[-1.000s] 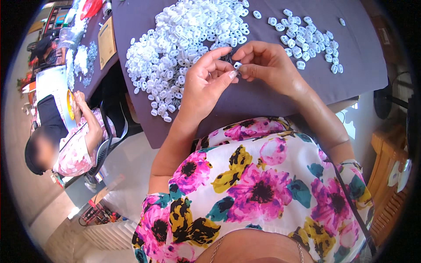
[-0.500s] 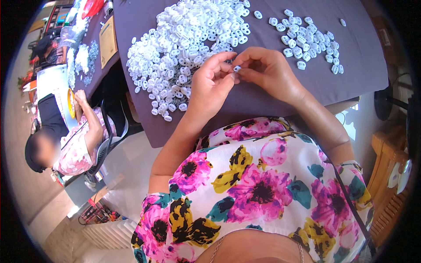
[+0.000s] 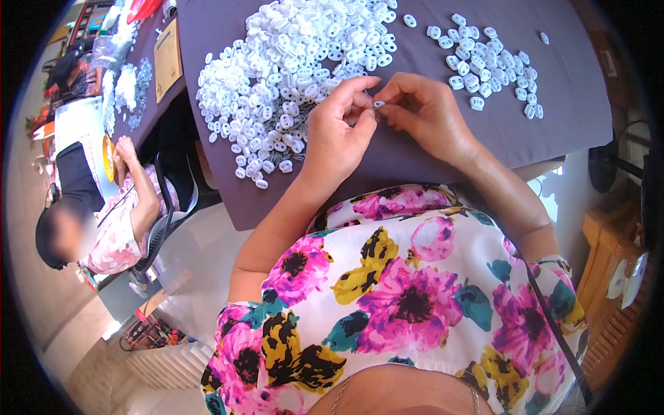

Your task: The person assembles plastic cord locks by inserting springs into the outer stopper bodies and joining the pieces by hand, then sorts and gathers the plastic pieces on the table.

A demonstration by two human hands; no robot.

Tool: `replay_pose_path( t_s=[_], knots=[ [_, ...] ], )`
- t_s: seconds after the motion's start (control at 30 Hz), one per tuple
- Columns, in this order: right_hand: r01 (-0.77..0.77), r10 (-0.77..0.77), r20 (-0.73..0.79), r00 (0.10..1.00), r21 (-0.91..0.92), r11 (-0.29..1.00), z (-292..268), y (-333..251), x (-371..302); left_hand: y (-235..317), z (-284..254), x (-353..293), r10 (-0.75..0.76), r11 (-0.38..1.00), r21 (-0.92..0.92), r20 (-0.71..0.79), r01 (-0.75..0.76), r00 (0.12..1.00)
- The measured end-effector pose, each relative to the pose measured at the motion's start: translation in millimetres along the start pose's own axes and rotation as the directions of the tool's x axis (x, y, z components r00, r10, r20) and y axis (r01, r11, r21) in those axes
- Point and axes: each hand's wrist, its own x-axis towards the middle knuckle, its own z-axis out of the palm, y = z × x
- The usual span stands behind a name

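Observation:
My right hand (image 3: 430,116) pinches a small white two-hole piece (image 3: 378,104), which looks like a cord lock, between thumb and fingertips. Facing it, my left hand (image 3: 337,131) has its thumb and fingertips closed right beside that piece. What sits between the left fingertips is too small to make out. Both hands are held over the table's near part. Just beyond the left hand spreads a big heap of the same white pieces (image 3: 297,41). Small grey metal bits, apparently springs (image 3: 299,123), lie at its near side, partly hidden by the hand.
A smaller group of white pieces (image 3: 487,66) lies to the right on the dark tablecloth (image 3: 560,104). At left, a seated person (image 3: 131,214) holds a yellow round tray (image 3: 108,158) by another table with a brown clipboard (image 3: 168,61). Wooden furniture (image 3: 609,256) stands at right.
The white piece has tilted between my fingertips and now shows more edge-on. My hands have barely moved. The whole view has shifted slightly.

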Motion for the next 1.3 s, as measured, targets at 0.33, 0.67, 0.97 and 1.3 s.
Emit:
replay_pose_path(
  t_s=[0.33,0.67,0.97,1.3],
  knots=[
    [-0.075,0.074,0.012,0.997,0.15,0.986,3,3,0,-2,-5,-1,-0.011,0.999,0.041,0.021,0.01,1.0],
    [-0.112,0.108,0.029,0.994,0.303,0.946,-9,7,8,8,-71,8,0.092,0.925,0.381,-0.194,-0.011,0.977],
    [-0.111,0.108,0.026,0.994,0.285,0.952,-10,6,5,4,-68,16,0.146,0.694,0.712,0.002,-0.104,0.989],
    [-0.128,0.115,0.062,0.991,0.271,0.954,-10,5,6,0,-69,11,0.15,0.825,0.565,-0.172,-0.028,0.974]
  ],
)
